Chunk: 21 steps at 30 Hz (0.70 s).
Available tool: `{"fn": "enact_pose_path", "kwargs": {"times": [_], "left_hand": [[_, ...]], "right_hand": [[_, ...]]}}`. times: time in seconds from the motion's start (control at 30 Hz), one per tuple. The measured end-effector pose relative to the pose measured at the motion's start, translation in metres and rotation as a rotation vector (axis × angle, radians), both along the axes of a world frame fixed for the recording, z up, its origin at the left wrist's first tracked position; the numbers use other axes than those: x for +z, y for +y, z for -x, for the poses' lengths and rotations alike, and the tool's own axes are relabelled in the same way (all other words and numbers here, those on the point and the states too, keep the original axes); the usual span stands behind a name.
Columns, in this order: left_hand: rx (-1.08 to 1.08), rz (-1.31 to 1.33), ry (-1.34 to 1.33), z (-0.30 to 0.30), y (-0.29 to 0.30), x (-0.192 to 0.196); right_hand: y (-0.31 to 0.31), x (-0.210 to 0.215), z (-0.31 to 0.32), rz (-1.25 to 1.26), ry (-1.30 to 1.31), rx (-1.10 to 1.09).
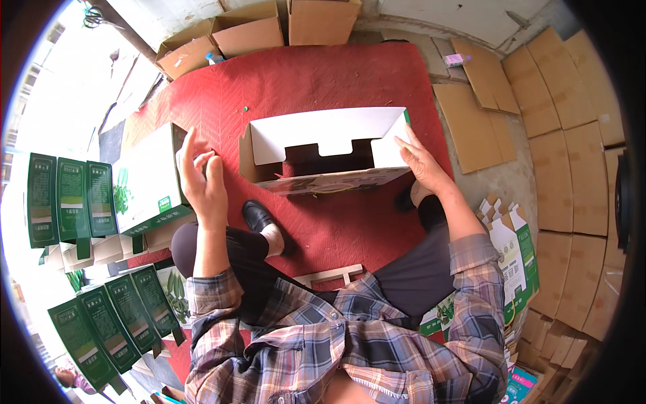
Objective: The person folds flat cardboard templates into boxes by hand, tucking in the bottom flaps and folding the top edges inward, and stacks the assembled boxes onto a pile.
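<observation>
A cardboard box (330,122), white inside with printed outer sides, stands open in front of me, with cut-out notches along its inner flaps. At its right end my right hand (425,165) grips the wall, fingertips over the edge. My left hand (204,185) is off the box, raised with the fingers apart and slightly curled. Just left of that hand lies a white and green printed carton (149,178). What faces its far side, behind my fingers, is partly hidden.
Green flattened cartons (70,198) stack at my left, more green cartons (111,330) below. Open brown boxes (247,30) line the far edge of the red mat (323,74). Cardboard sheets (474,128) lie right; brown cartons (555,168) are piled beyond. Printed cartons (518,256) stand by my right elbow.
</observation>
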<state>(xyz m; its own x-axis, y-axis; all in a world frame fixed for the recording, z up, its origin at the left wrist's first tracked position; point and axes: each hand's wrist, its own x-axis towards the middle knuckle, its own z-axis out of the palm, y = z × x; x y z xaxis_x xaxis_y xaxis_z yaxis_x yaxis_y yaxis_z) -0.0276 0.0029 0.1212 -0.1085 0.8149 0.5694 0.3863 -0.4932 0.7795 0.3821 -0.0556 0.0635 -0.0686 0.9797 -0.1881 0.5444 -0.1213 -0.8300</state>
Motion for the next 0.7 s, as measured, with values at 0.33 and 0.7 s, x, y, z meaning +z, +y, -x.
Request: {"fn": "enact_pose_path", "kwargs": {"times": [0.33, 0.7], "left_hand": [[-0.389, 0.302, 0.516, -0.018, 0.001, -0.056], [-0.145, 0.126, 0.877, -0.043, 0.002, -0.077]], "right_hand": [[0.008, -0.012, -0.001, -0.083, 0.023, -0.014], [-0.005, 0.01, 0.044, -0.159, -0.572, -0.009]]}}
